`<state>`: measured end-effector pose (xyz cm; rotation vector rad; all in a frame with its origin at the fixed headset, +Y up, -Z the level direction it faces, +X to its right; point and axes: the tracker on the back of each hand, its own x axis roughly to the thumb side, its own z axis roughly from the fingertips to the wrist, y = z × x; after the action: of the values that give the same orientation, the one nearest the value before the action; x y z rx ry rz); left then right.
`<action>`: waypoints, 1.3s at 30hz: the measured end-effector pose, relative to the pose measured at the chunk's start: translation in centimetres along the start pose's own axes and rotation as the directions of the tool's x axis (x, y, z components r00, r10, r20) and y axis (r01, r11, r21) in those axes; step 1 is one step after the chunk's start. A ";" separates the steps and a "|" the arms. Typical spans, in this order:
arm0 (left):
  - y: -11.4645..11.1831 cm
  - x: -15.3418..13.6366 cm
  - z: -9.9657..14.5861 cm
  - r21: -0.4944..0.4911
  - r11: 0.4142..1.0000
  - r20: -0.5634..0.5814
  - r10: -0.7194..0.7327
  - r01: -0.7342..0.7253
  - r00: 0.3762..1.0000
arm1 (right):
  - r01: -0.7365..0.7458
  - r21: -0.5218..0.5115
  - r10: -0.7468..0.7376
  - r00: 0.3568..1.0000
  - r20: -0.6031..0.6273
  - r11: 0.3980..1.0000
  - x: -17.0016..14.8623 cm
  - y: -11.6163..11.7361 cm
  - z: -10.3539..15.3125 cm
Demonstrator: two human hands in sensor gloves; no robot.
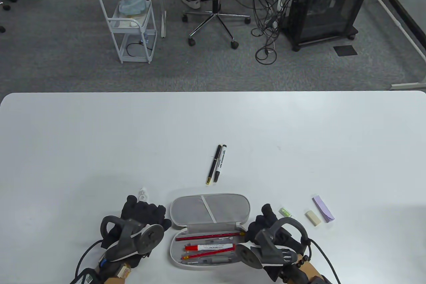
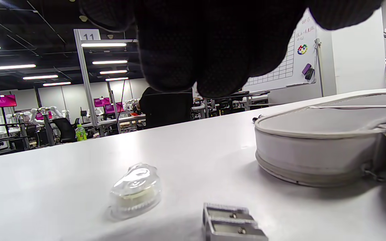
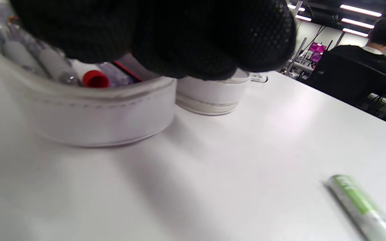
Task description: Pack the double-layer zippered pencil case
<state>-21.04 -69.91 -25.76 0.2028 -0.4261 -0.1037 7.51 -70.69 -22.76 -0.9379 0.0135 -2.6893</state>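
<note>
The white pencil case (image 1: pixel 176 211) lies open at the table's near edge, its grey lid half folded back. The near half holds a red pencil (image 1: pixel 209 236), a red-capped marker (image 1: pixel 209 247) and other pens. My left hand (image 1: pixel 143 211) lies on the table left of the case and holds nothing. Beneath it are a metal sharpener (image 2: pixel 231 224) and a clear correction tape (image 2: pixel 135 190). My right hand (image 1: pixel 263 220) is at the case's right end (image 3: pixel 95 113), its fingers (image 3: pixel 166 36) bunched over the rim. I cannot tell whether they hold anything.
A black pen (image 1: pixel 213 163) and a white marker (image 1: pixel 220 162) lie side by side beyond the case. To the right lie a green tube (image 1: pixel 285 212), a cream eraser (image 1: pixel 313 217) and a purple strip (image 1: pixel 323 208).
</note>
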 end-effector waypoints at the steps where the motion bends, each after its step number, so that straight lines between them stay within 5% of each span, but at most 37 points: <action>1: -0.1 0.0 -0.1 -0.004 1.000 0.000 -0.001 0.001 1.000 | 0.000 0.011 0.000 1.000 0.001 1.000 0.2 0.2 -0.1; 11: -0.4 0.2 -1.5 -0.020 1.000 -0.022 0.011 -0.012 1.000 | 0.028 -0.045 -0.031 0.997 -0.065 0.999 -0.8 -0.1 0.5; 19: 0.6 3.3 -6.7 -0.079 0.992 0.015 -0.100 0.101 0.995 | 0.028 -0.053 -0.034 0.994 -0.100 0.998 -1.6 -0.1 0.7; 25: -1.6 6.0 -13.9 -0.299 0.931 -0.014 -0.225 0.210 0.974 | 0.080 -0.084 -0.090 0.987 -0.130 0.993 -2.3 0.0 1.1; 30: -4.2 7.1 -18.1 -0.430 0.888 -0.057 -0.209 0.165 0.976 | 0.065 -0.091 -0.079 0.985 -0.154 0.994 -3.1 0.1 1.4; 39: -7.0 6.5 -20.9 -0.596 0.798 -0.122 -0.202 0.091 0.972 | 0.137 -0.073 -0.148 0.974 -0.173 0.988 -4.4 0.7 1.3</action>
<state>-6.80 -74.04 -43.25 -0.3718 -0.1785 -0.3644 11.78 -70.06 -24.53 -0.7376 0.0679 -2.9132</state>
